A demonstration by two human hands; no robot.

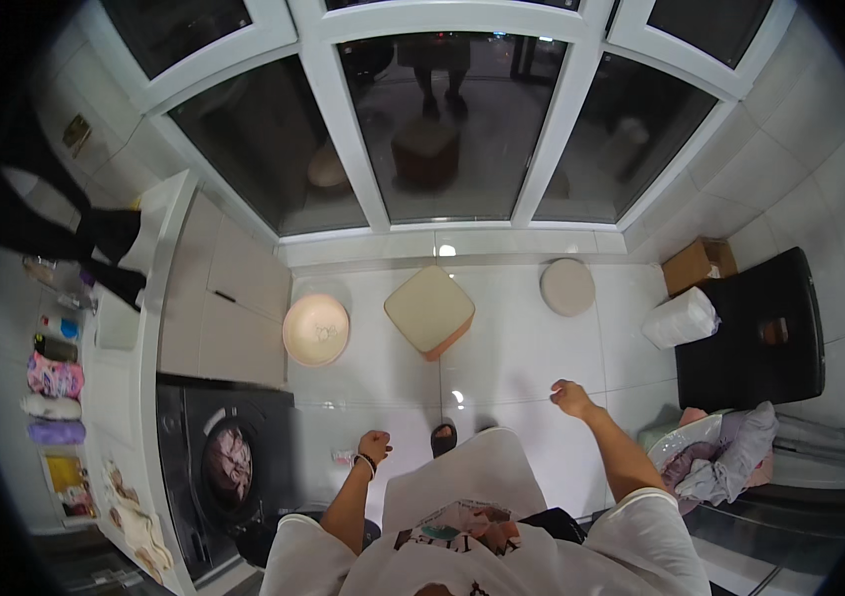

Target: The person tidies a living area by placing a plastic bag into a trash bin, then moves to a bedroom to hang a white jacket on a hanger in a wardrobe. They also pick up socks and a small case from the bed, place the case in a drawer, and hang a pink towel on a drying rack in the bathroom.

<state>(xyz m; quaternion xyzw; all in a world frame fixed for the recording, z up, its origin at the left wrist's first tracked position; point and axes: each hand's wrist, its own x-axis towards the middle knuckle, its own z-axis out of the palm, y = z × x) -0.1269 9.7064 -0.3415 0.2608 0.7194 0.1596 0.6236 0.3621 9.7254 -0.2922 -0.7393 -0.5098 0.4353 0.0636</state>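
Observation:
My left hand [375, 446], a dark bracelet on its wrist, hangs over the tiled floor with loosely curled fingers and nothing visible in them. It is nearest to a front-loading washing machine [273, 447], whose round opening shows pinkish laundry [231, 463]. My right hand [573, 398] hangs free to the other side, its fingers half bent and no object visible in them. Beyond that hand, a laundry basket [690, 438] is heaped with grey and pink cloth [728, 462]. A square padded stool [430, 309] stands on the floor ahead of me.
Left of the stool sits a pink basin [316, 330]; a round stool [568, 287] is to its right. Along the right wall are a black chair [754, 328], a white wrapped pack [682, 319] and a cardboard box [694, 267]. A counter [121, 402] with a sink [117, 324] runs along the left.

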